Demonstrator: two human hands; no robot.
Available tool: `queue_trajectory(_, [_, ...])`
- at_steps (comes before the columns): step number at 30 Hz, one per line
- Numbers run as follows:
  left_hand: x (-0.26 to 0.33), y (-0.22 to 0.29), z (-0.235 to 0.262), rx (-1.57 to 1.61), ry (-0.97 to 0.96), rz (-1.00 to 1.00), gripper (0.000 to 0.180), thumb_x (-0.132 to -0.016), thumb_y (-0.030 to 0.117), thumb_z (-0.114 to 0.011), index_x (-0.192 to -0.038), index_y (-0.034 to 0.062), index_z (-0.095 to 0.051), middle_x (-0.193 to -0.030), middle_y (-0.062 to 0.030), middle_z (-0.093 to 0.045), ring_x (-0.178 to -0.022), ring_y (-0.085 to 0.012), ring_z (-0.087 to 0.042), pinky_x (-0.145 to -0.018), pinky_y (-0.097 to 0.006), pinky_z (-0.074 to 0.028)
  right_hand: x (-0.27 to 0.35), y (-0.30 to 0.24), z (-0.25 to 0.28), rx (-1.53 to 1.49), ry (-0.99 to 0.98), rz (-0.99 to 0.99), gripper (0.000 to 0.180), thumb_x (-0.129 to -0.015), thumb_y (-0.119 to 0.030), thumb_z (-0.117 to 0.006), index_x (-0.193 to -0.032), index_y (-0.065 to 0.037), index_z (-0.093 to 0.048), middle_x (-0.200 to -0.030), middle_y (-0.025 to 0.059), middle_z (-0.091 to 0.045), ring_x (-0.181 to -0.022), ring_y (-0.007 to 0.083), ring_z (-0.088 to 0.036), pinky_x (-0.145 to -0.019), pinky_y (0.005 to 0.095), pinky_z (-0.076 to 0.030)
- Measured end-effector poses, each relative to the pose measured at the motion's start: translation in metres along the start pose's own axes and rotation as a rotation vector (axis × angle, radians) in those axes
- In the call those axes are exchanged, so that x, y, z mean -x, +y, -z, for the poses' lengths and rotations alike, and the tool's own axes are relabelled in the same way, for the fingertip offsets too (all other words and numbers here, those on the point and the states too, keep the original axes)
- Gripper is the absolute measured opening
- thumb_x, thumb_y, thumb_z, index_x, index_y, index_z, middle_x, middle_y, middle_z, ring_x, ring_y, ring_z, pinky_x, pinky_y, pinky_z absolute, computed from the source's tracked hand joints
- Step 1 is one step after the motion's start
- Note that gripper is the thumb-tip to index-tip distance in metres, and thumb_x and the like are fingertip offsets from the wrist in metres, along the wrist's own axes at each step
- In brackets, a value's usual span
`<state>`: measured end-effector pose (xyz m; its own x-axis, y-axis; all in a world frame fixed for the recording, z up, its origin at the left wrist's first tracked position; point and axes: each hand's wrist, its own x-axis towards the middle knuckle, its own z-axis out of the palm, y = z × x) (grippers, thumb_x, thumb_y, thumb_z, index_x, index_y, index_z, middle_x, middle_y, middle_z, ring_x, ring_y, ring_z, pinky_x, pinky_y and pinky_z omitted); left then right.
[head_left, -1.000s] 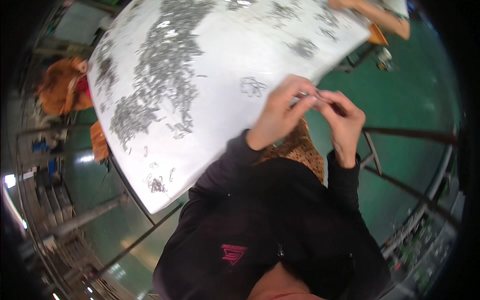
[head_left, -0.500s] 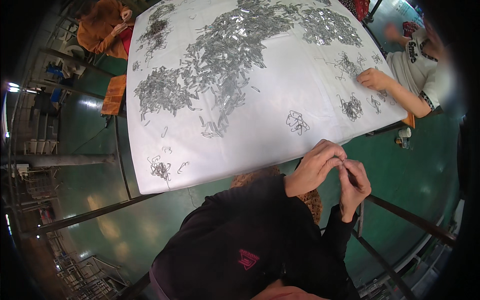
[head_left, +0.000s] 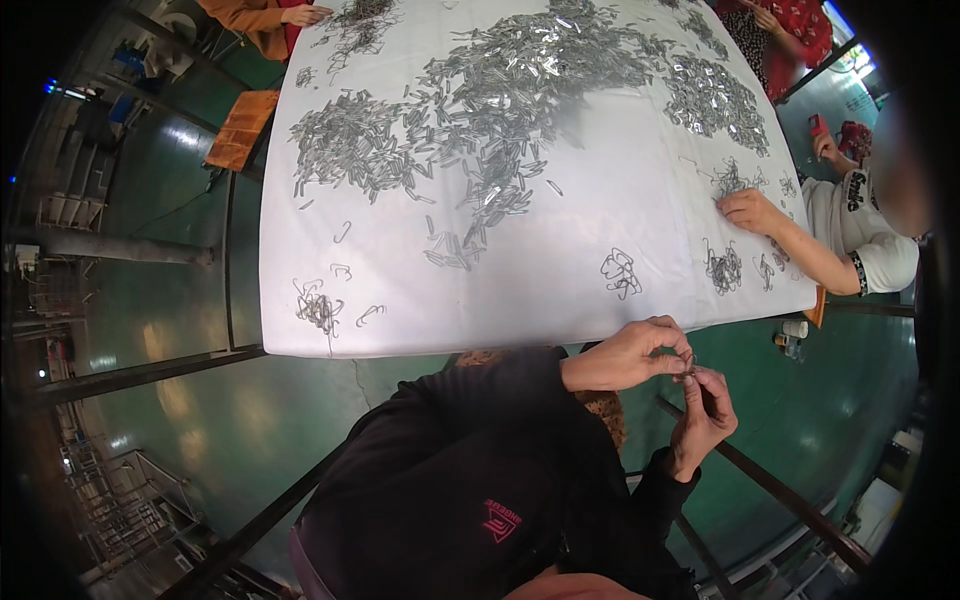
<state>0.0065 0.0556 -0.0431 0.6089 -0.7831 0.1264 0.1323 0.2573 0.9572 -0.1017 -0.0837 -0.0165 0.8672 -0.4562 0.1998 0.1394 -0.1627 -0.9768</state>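
Beyond the table's front edge, to the right of the middle, my two hands meet fingertip to fingertip. My left hand [head_left: 625, 357] pinches a small bent wire [head_left: 694, 361], whose thin dark curve shows just above the fingertips. My right hand [head_left: 704, 420], lower and to the right, pinches at the same wire with thumb and fingers. Most of the wire is hidden by the fingers. Nearest on the white-covered table [head_left: 500, 315] lies a small heap of bent wire hooks [head_left: 620, 274].
Loose narrow shiny strips [head_left: 510, 90] spread over the table's far half. More wire hooks [head_left: 318, 308] lie at the near left corner. At right, a co-worker's hand [head_left: 750, 212] rests by other wire heaps [head_left: 723, 268]. Another co-worker's hand [head_left: 305, 15] is at far left. A wooden stool [head_left: 243, 130] stands left.
My view has shifted, so the table sits differently in the picture. My hands stay together, and the curve of the wire now shows above the fingertips. The far-left co-worker is less in view.
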Motion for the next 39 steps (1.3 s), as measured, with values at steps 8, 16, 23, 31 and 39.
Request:
queue_trajectory(8, [0.008,0.001,-0.019,0.087,0.168,0.039,0.006,-0.092,0.005,-0.06,-0.096,0.0003,-0.059,-0.098,-0.0084,-0.056,-0.097,-0.0192,-0.057,-0.083,-0.031,-0.047,0.004,-0.006,-0.003,0.239,0.022,0.149,0.015,-0.08,0.014,-0.064,-0.092,0.004,-0.067,-0.092,0.0117,-0.067,-0.085,0.0181,-0.063,-0.076,0.0282,-0.051])
queue_trajectory(16, [0.011,0.014,-0.033,-0.364,0.371,-0.394,0.01,-0.086,-0.002,-0.063,-0.095,-0.0003,-0.06,-0.1,-0.0113,-0.062,-0.093,-0.0279,-0.06,-0.079,-0.035,-0.049,0.005,-0.011,-0.013,0.365,0.15,0.333,0.024,-0.07,0.013,-0.07,-0.091,0.001,-0.07,-0.086,0.0119,-0.068,-0.078,0.0215,-0.065,-0.07,0.029,-0.052])
queue_trajectory(23, [0.004,0.025,-0.026,-0.232,0.354,-0.456,0.009,-0.089,-0.005,-0.061,-0.097,0.0006,-0.061,-0.097,-0.0115,-0.067,-0.093,-0.0232,-0.062,-0.071,-0.03,-0.054,-0.012,-0.022,-0.014,0.391,0.117,0.469,0.017,-0.073,0.01,-0.067,-0.089,0.004,-0.068,-0.083,0.0121,-0.067,-0.073,0.02,-0.064,-0.064,0.0288,-0.051])
queue_trajectory(31, [0.018,0.025,-0.022,-0.311,0.301,-0.435,0.009,-0.087,-0.004,-0.063,-0.093,0.0021,-0.061,-0.091,-0.0091,-0.07,-0.091,-0.0241,-0.065,-0.092,-0.041,-0.048,-0.155,0.035,-0.076,0.169,-0.404,0.123,0.024,-0.094,-0.012,-0.057,-0.112,-0.003,-0.068,-0.083,0.0095,-0.065,-0.075,0.0145,-0.063,-0.068,0.0271,-0.049])
queue_trajectory(39, [0.037,0.035,-0.022,-0.397,0.293,-0.371,0.007,-0.088,-0.004,-0.059,-0.091,0.0026,-0.06,-0.089,-0.0104,-0.07,-0.089,-0.024,-0.068,-0.096,-0.046,-0.044,-0.179,0.156,-0.229,0.832,-0.657,0.678,0.01,-0.078,0.001,-0.054,-0.082,0.007,-0.059,-0.092,0.0217,-0.057,-0.092,0.0379,-0.057,-0.078,0.044,-0.051])
